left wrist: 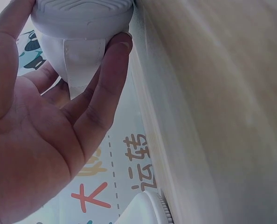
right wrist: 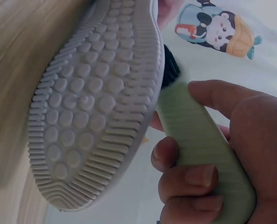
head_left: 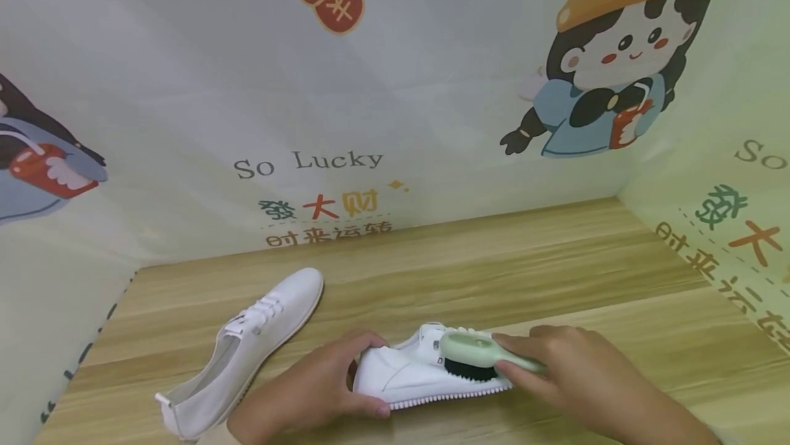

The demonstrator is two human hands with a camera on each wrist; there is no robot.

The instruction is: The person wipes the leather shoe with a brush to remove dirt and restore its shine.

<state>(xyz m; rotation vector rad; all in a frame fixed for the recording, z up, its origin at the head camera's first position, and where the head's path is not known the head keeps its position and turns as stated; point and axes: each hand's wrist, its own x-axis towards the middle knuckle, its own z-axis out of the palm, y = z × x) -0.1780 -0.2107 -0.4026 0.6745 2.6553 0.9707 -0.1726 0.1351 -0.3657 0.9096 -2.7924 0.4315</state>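
Note:
A white lace-up shoe (head_left: pixel 401 376) is tipped on its side, its studded sole (right wrist: pixel 82 102) showing in the right wrist view. My left hand (head_left: pixel 327 383) grips it round the heel, thumb and fingers on opposite sides; the heel tab (left wrist: pixel 84 65) hangs between the fingers in the left wrist view. With my right hand (head_left: pixel 574 366) I hold a pale green brush (head_left: pixel 472 349) by its handle (right wrist: pixel 204 154). Its black bristles (head_left: pixel 470 369) lie against the side of the shoe's upper, below the laces.
A second white shoe (head_left: pixel 265 332) stands on the wood-grain tabletop (head_left: pixel 494 273) to the left, toe pointing away. Behind the table rises a pale printed backdrop (head_left: pixel 185 88), which also closes in both sides.

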